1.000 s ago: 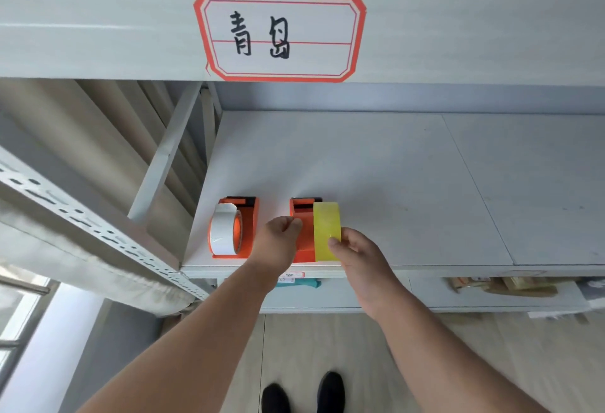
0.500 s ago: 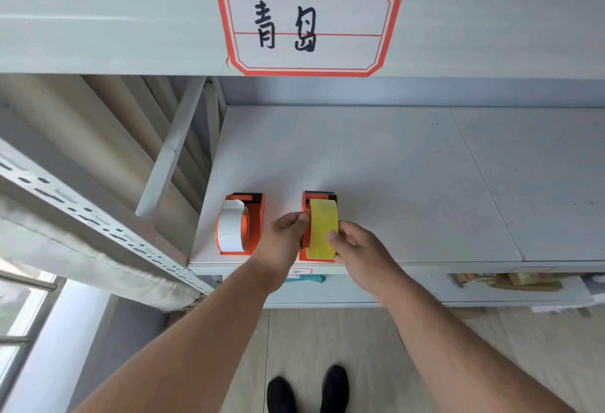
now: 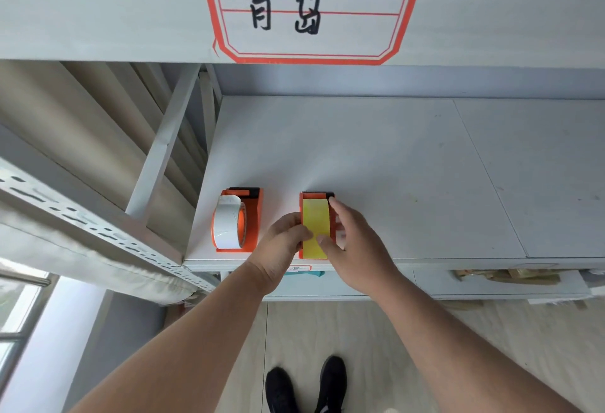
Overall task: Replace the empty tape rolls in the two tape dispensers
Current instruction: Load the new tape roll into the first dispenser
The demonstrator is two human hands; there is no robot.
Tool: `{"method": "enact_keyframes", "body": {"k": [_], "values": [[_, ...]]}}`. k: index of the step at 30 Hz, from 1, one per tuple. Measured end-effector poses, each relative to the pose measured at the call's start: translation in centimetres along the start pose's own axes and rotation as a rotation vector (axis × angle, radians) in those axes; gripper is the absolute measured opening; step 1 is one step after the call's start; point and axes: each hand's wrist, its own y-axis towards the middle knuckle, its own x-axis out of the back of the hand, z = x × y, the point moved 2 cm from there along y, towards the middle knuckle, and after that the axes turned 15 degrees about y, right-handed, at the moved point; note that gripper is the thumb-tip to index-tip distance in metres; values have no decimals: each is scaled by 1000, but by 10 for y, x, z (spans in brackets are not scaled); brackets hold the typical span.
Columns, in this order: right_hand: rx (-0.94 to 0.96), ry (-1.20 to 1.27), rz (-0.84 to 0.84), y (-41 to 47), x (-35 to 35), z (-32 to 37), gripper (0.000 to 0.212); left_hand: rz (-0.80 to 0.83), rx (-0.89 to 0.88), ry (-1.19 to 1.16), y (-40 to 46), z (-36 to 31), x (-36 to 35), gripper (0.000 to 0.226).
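While the left hand (image 3: 282, 242) grips the near left side of the right-hand orange plastic tape dispenser (image 3: 316, 198), thumb laid on the roll, the right hand (image 3: 352, 245) curls round its right side, thumb on the yellow tape roll (image 3: 315, 226) and forefinger reaching toward the cutter end. That roll sits within the dispenser, near the front edge of the grey metal shelf (image 3: 393, 167). Just beside it to the left stands a second orange dispenser (image 3: 253, 212) carrying a white tape roll (image 3: 227, 226). Seating the yellow roll looks to be the step in hand; next, probably, the free tape end must be found and drawn forward to the blade.
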Motion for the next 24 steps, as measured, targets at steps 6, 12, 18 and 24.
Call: {"method": "enact_keyframes", "body": {"k": [6, 12, 18, 24], "values": [[320, -235, -44, 22, 13, 13, 21, 25, -29, 104, 1, 0, -1, 37], [467, -390, -73, 33, 18, 17, 22, 36, -33, 134, 1, -3, -1, 36], [403, -316, -69, 35, 19, 17, 23, 40, -45, 111, 1, -4, -1, 35], [468, -376, -23, 27, 26, 19, 16, 43, -55, 110, -2, -4, -2, 35]]}}
